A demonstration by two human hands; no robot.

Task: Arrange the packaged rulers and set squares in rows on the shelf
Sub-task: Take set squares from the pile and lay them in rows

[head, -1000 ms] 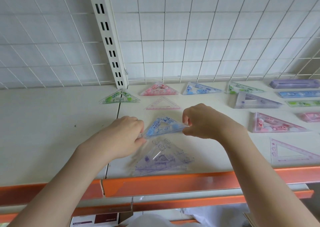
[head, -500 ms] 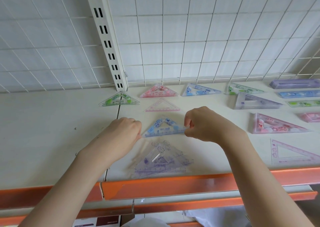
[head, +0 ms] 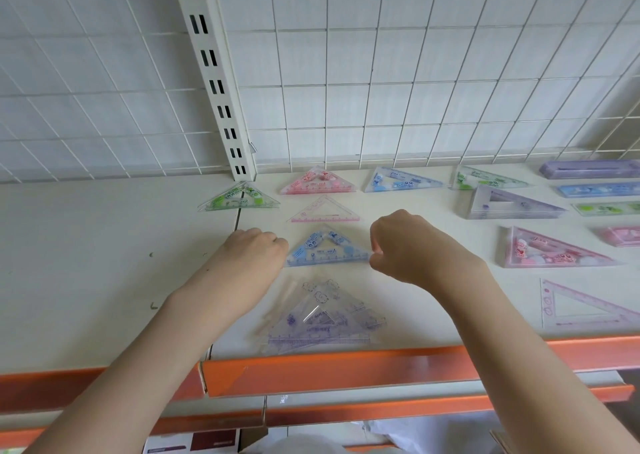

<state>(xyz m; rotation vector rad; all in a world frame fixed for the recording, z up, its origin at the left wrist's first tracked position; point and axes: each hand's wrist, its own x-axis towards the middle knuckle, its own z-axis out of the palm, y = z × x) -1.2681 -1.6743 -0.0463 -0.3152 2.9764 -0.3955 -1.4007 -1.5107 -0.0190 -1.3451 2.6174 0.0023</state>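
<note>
A blue packaged set square [head: 327, 250] lies flat on the cream shelf [head: 104, 280], in the middle. My left hand [head: 254, 251] pinches its left corner and my right hand [head: 401, 245] pinches its right corner. Just behind it lies a clear pink set square [head: 323, 211]. Nearer the front edge sits a loose pile of purple set squares [head: 322, 318]. Along the back wall stand a green [head: 239, 199], a pink [head: 317, 181], a blue [head: 398, 180] and another green set square [head: 485, 179].
At the right lie a purple stack [head: 512, 204], a pink packaged set square [head: 550, 251], a clear pink set square [head: 588, 310] and several rulers [head: 595, 190]. A white wire grid [head: 381, 72] backs the shelf. An orange lip [head: 346, 370] runs along its front.
Both hands have carried the blue set square a little farther back and lowered it flat onto the shelf, away from the purple pile.
</note>
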